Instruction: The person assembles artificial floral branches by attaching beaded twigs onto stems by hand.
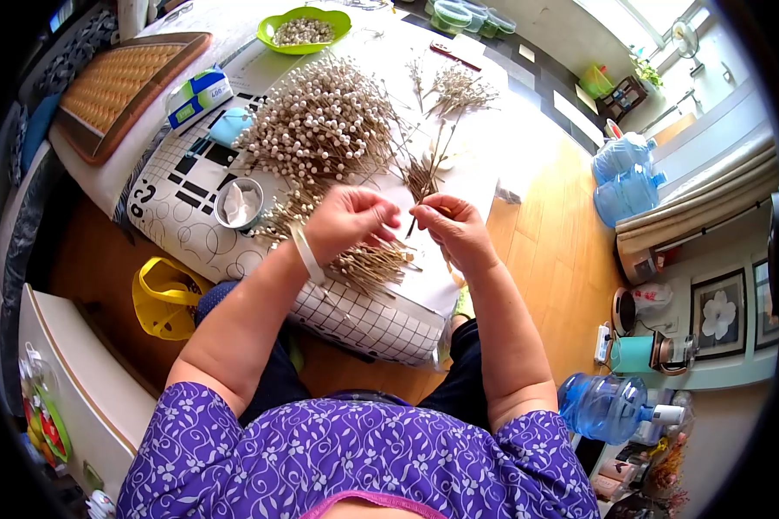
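Note:
My left hand (348, 223) is above the near part of the table, its fingers curled together; whatever they hold, if anything, is too small to make out. Beside it, my right hand (459, 232) pinches the dark thin stem of a beaded spray (424, 173), which points away from me. A pale yellowish strip or ring (455, 273) shows under my right wrist. Left of the hands lies a big heap of white-beaded stems (320, 121). Below my left hand is a bundle of cut stem ends (372, 266). Another beaded spray (459, 89) lies farther back.
A green bowl of beads (299, 48) stands at the far side of the table. A small cup with white material (239, 204) and a tissue pack (200, 98) are at the left. A yellow basket (166, 298) sits below the table edge. Water bottles (625, 177) stand right.

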Available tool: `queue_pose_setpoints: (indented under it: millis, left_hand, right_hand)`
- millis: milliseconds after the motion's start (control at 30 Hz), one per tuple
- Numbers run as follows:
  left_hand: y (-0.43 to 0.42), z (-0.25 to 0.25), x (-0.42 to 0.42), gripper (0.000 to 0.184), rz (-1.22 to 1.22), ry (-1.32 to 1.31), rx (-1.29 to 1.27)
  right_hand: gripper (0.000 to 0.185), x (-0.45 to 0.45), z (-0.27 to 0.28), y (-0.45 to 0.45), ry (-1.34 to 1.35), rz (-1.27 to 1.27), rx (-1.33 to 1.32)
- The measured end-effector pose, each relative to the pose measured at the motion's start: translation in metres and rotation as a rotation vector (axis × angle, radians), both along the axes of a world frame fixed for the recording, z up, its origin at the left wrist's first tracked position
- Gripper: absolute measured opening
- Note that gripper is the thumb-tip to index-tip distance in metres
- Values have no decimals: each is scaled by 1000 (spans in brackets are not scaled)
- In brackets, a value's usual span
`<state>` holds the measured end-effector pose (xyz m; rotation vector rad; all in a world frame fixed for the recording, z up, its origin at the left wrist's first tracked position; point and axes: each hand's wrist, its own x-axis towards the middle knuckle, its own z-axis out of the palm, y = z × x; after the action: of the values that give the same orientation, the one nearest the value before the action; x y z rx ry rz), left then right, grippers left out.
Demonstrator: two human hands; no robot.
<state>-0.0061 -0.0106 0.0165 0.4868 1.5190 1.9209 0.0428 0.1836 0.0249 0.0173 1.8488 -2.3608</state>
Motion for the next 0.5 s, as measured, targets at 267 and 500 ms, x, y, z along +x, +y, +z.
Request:
queue_pose_setpoints:
  millis: [267, 500]
  left_hand:
    - [18, -7, 12, 18, 39, -195, 62]
    - [23, -13, 14, 17, 84, -173, 117]
  right_hand:
    - [10, -6, -11, -7, 159, -25, 100]
    - [9, -2, -10, -13, 322, -97, 261]
